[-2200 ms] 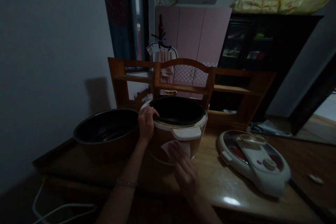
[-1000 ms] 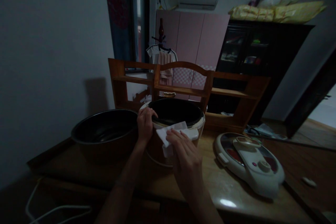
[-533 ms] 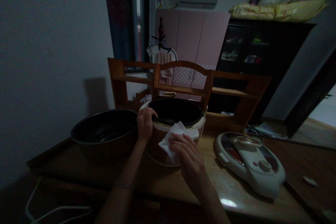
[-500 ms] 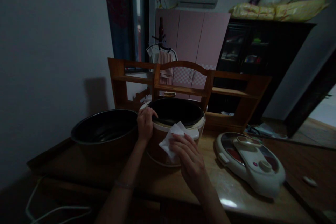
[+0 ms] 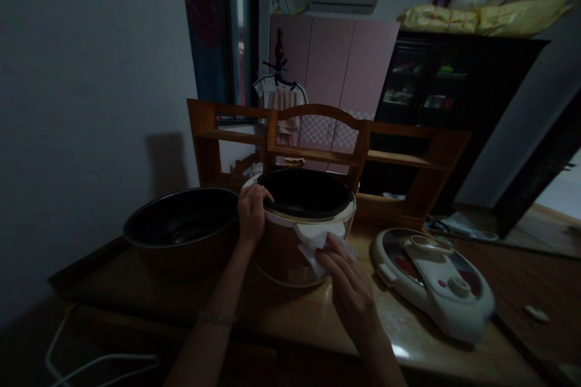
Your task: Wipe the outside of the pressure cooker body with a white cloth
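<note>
An electric cooker (image 5: pixel 281 248) with a reddish-brown body, a white rim and a dark interior stands upright on the wooden desk (image 5: pixel 290 320). My left hand (image 5: pixel 252 211) grips its rim on the left side, thumb toward the inside. In my right hand (image 5: pixel 349 275) is a crumpled white tissue (image 5: pixel 313 251), pressed to the cooker's front just under the white handle (image 5: pixel 320 230). Left of the cooker sits a wide black inner pot (image 5: pixel 181 224). To the right lies the cooker's lid (image 5: pixel 433 281), cream-coloured with a knob on top.
A low wooden shelf rack (image 5: pixel 318 154) runs along the desk's back. White cable (image 5: pixel 104 358) loops at the lower left. Behind are a pink wardrobe (image 5: pixel 329 60), a dark cabinet (image 5: pixel 472 78) and a clothes stand. A wall (image 5: pixel 91 103) closes off the left side.
My right hand has moved the tissue to the right and slightly down, off the middle of the cooker's front, uncovering the handle. My left hand stays on the rim.
</note>
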`<move>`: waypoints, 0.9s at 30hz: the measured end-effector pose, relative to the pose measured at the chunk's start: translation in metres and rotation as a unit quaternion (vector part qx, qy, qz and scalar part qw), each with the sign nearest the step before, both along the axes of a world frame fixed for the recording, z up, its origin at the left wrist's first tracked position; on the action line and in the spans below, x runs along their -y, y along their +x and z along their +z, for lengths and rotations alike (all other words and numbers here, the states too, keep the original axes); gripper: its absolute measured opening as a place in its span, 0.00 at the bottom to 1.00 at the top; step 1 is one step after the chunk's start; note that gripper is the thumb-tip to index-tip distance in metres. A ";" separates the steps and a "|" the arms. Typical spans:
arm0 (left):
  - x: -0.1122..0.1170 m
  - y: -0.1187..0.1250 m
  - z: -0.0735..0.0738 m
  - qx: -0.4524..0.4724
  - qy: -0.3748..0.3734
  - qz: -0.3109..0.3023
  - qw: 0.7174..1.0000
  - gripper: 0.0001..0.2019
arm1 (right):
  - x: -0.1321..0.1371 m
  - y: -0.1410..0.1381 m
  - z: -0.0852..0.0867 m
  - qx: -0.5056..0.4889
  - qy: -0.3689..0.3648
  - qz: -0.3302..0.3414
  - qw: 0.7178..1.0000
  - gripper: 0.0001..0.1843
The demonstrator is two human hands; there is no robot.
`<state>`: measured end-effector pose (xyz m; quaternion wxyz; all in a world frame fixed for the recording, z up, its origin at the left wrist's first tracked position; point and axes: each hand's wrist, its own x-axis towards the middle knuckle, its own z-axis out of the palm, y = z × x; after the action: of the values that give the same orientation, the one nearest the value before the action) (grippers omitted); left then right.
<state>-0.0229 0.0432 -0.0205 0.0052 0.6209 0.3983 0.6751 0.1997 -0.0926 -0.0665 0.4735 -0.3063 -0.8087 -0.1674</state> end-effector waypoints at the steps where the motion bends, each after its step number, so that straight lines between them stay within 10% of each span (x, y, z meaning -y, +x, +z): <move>1: 0.000 0.000 0.000 -0.001 0.001 -0.001 1.000 0.25 | 0.000 0.005 -0.003 -0.015 -0.005 -0.007 1.000 0.24; 7: 0.000 0.000 0.001 -0.008 0.004 0.002 1.000 0.27 | 0.008 0.030 -0.014 -0.192 -0.033 -0.114 0.974 0.19; 13: 0.000 0.001 0.001 -0.007 0.002 0.000 1.000 0.27 | 0.013 0.023 0.024 -0.430 -0.087 -0.165 0.883 0.15; 27: 0.000 0.001 0.001 -0.008 -0.001 0.007 1.000 0.28 | 0.017 -0.024 0.021 -0.347 -0.134 -0.055 0.927 0.18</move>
<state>-0.0218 0.0432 -0.0198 -0.0023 0.6232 0.4032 0.6701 0.1762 -0.1093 -0.0453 0.6688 -0.4497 -0.5911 0.0339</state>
